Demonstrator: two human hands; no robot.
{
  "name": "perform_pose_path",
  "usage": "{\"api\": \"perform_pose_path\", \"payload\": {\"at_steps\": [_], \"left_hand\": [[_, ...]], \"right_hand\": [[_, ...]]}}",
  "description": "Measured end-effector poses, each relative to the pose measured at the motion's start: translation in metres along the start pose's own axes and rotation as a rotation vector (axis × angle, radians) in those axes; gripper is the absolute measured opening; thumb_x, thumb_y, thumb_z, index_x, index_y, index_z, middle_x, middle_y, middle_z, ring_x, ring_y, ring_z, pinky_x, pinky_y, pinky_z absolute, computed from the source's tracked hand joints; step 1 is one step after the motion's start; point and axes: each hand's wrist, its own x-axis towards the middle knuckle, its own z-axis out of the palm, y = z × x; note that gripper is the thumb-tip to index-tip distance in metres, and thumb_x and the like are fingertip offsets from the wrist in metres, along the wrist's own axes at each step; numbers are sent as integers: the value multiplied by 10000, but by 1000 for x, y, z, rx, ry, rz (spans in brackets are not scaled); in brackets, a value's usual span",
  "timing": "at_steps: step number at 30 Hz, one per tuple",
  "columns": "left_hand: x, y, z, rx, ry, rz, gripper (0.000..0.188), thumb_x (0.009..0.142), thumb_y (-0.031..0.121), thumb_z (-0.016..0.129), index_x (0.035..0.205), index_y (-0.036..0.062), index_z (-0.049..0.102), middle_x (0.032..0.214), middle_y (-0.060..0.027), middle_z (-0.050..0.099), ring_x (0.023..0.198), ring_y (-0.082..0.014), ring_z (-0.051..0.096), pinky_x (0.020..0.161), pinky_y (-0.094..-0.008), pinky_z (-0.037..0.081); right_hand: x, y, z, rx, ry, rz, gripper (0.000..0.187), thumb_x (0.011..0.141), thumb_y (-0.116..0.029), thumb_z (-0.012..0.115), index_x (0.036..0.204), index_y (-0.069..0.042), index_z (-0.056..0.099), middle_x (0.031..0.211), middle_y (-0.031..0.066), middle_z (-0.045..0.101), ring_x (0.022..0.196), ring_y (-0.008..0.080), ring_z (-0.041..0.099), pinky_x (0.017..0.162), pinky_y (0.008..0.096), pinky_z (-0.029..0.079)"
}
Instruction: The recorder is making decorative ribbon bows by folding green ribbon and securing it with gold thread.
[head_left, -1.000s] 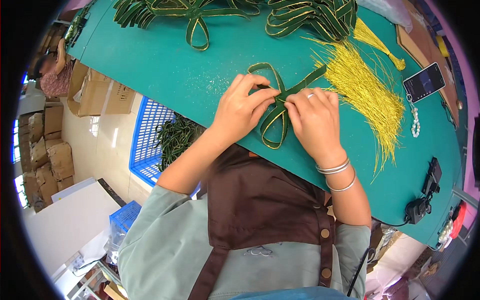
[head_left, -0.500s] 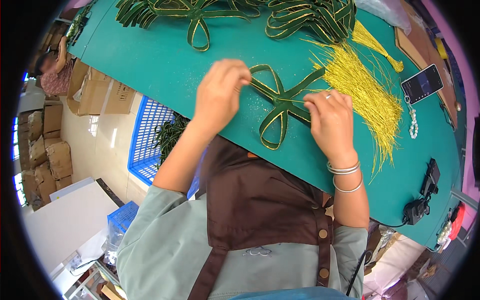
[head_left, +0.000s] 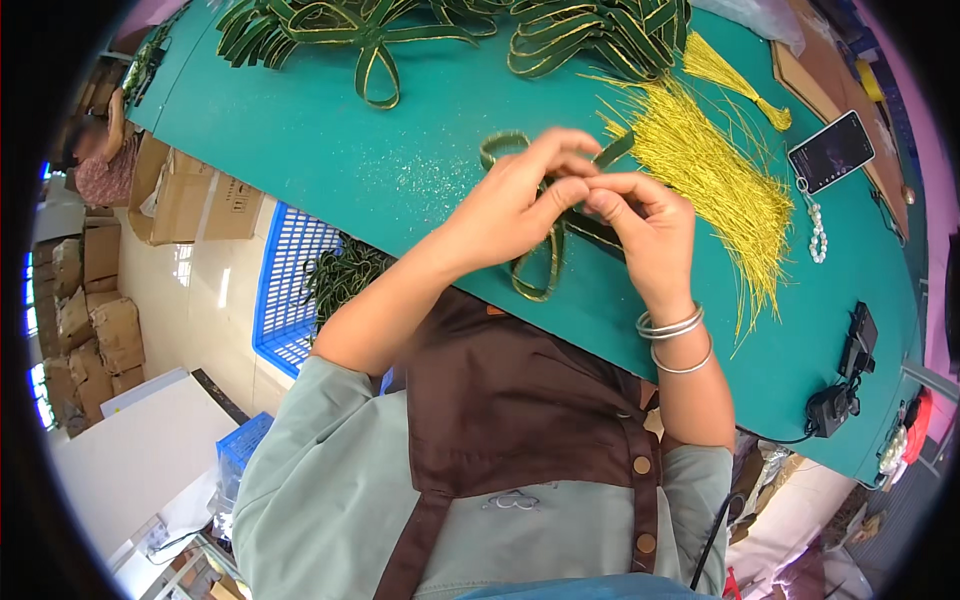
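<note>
My left hand (head_left: pixel 525 195) and my right hand (head_left: pixel 645 220) meet over the middle of a dark green ribbon bow (head_left: pixel 540 270) with gold edges. Both are closed, thumbs and forefingers pinched and almost touching; the left fingers are slightly blurred. The thin gold wire that ran between the hands a moment earlier is now hidden by the fingers. Loops and tails of the bow stick out around my hands, while its centre is covered. Right of the right hand lies a spread bundle of gold wires (head_left: pixel 715 190).
Piles of similar green bows (head_left: pixel 600 35) lie at the far side of the green table (head_left: pixel 300 150). A tied gold bundle (head_left: pixel 735 75), a phone (head_left: pixel 830 152) with a bead strap and a black adapter (head_left: pixel 832 408) are rightward. A blue basket (head_left: pixel 285 290) with green ribbon stands below left.
My hands have come together over the bow's centre, the left moving right and the right slightly left. The wire stretched between them has gone out of sight. The view shifted slightly.
</note>
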Motion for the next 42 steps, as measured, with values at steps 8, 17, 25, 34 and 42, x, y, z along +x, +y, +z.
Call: {"api": "perform_pose_path", "payload": {"at_steps": [8, 17, 25, 34, 42], "left_hand": [[-5, -6, 9, 345, 134, 160, 128, 868, 87, 754, 967, 14, 716, 843, -92, 706, 731, -189, 682, 669, -315, 541], [-5, -14, 14, 337, 186, 218, 99, 856, 100, 770, 923, 30, 749, 780, -79, 673, 626, -175, 608, 584, -305, 490], [-4, -8, 19, 318, 193, 177, 91, 878, 99, 751, 924, 21, 742, 781, -73, 669, 639, -154, 627, 599, -286, 502], [-4, -6, 17, 324, 172, 142, 85, 880, 75, 742, 920, 1, 730, 800, -61, 681, 659, -127, 633, 625, -268, 518], [-5, -6, 15, 381, 159, 147, 82, 868, 59, 752, 920, 0, 731, 817, -62, 702, 696, -133, 651, 655, -269, 530]], "right_hand": [[3, 5, -10, 90, 30, 30, 115, 930, -38, 710, 1029, 21, 714, 877, 34, 702, 766, 85, 632, 683, 221, 518], [4, 1, -15, 57, 9, 15, 113, 922, -19, 709, 1026, 27, 705, 866, 41, 699, 744, 85, 626, 679, 220, 523], [5, -7, -25, 11, -57, 63, 147, 932, -25, 693, 1067, 31, 709, 913, 57, 719, 791, 104, 658, 731, 238, 541], [7, -18, -33, -423, 9, -269, 125, 885, -43, 703, 1005, -11, 725, 908, 42, 662, 805, 115, 568, 720, 255, 461], [8, -8, -32, -381, -10, -238, 83, 879, -34, 692, 955, -13, 716, 915, 46, 657, 799, 131, 560, 725, 268, 458]]}}
